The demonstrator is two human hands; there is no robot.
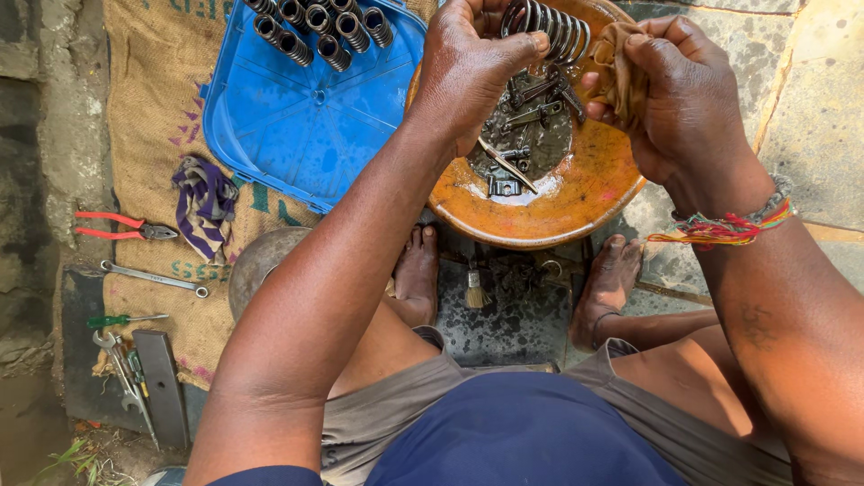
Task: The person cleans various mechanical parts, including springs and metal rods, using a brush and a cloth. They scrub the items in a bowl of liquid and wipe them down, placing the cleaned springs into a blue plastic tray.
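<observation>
The row of springs (315, 27) and blue tray (306, 117) are cut off by the top edge.

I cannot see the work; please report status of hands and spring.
Left hand grips coil spring. Right hand holds rag against it. Orange basin below, nothing blocking.

Left hand (468, 67) gripping a coil spring (549, 27), right hand (670, 90) with rag (619, 67), above orange basin (585, 193).

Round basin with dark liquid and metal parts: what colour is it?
Orange round basin, stained dark inside; the head view shows it best.
</observation>
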